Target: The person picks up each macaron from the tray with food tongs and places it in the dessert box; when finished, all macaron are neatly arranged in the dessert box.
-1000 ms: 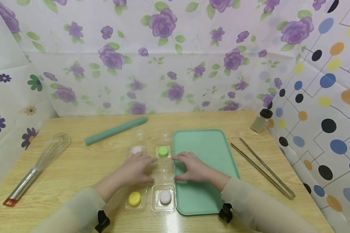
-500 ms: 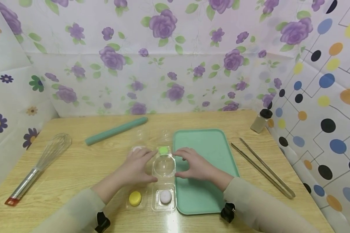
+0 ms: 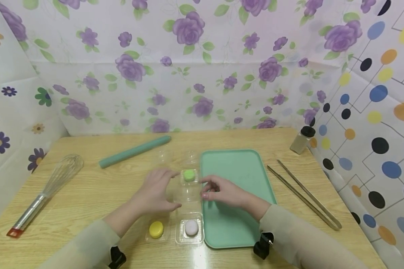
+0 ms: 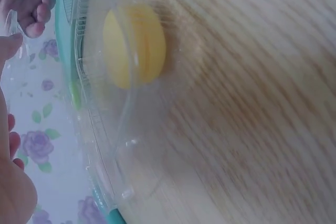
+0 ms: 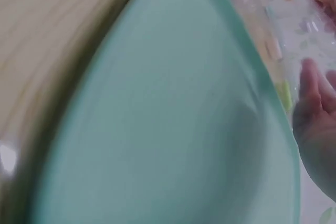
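Note:
In the head view a clear plastic lid [image 3: 187, 194], hinged to the box with the lilac macaron [image 3: 191, 227], lies between my two hands. My left hand [image 3: 156, 192] arches along its left side, index finger and thumb spread wide. At its right side, over the tray's edge, my right hand [image 3: 223, 191] has loosely curled fingers, with a gap between index finger and thumb. The left wrist view has clear plastic by the left thumb [image 4: 10, 45]. A green macaron [image 3: 189, 175] sits in its clear box just beyond. Nearer me is a yellow macaron [image 3: 156, 229].
A green tray [image 3: 235, 164] lies under my right hand. Tongs [image 3: 304, 194] and a black-capped jar [image 3: 302, 140] are at the right. A green rolling pin [image 3: 134, 151] and a whisk [image 3: 54, 186] lie to the left. Floral sheets [image 3: 202, 63] surround the table.
The clear lid was raised between my hands half a second ago, overlapping the green macaron; it is lower now. My right fingers have curled in more. My left hand now hides the pink macaron.

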Available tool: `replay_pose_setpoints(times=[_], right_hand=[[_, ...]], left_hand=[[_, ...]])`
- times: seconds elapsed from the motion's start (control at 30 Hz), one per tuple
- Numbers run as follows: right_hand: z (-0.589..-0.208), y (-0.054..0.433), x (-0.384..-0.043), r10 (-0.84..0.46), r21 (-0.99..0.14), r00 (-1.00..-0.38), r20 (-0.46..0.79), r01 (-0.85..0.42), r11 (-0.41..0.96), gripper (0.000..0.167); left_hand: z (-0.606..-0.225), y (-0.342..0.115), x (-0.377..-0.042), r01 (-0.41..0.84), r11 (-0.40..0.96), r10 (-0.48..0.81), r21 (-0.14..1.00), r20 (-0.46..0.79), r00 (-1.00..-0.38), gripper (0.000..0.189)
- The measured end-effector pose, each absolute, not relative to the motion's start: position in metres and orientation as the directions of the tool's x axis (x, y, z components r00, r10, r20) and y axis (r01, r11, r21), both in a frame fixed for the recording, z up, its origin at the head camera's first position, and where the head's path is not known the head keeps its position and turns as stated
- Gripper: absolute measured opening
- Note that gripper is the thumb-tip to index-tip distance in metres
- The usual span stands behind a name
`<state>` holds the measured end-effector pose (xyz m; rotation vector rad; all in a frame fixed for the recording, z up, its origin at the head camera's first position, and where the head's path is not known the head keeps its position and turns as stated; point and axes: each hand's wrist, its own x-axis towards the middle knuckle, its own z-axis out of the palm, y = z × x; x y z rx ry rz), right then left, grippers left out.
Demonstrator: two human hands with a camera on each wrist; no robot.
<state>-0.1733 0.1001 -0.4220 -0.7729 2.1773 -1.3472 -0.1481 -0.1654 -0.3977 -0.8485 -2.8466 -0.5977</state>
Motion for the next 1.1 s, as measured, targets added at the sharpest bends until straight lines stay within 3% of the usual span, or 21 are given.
replay_pose_setpoints(times=[0.13,0.33,0.47,0.9,1.1], right_hand=[[-0.421,0.099,-0.173,-0.706,-0.958,-0.686,-0.178,-0.042,0.282,0.047],[-0.419,0.093,-0.17,-0.726,-0.937,-0.614,-0.31,0.325,0.126,0.076],[-0.417,0.087,-0.168,-0.747,-0.89,-0.569,-0.345,0.452,0.066,0.078],[-0.413,0.08,-0.168,-0.759,-0.852,-0.528,-0.381,0.52,0.066,0.072],[-0.415,0.085,-0.167,-0.769,-0.862,-0.508,-0.388,0.494,0.108,0.068]], left_hand=[[-0.398,-0.165,-0.147,0.572,0.761,0.521,0.305,0.238,-0.82,0.093],[-0.398,-0.163,-0.146,0.633,0.735,0.565,0.241,0.298,-0.769,0.089],[-0.398,-0.161,-0.144,0.674,0.72,0.596,0.167,0.349,-0.723,0.088],[-0.4,-0.16,-0.143,0.724,0.687,0.634,0.061,0.436,-0.639,0.088],[-0.402,-0.161,-0.142,0.725,0.683,0.638,0.089,0.41,-0.651,0.094]])
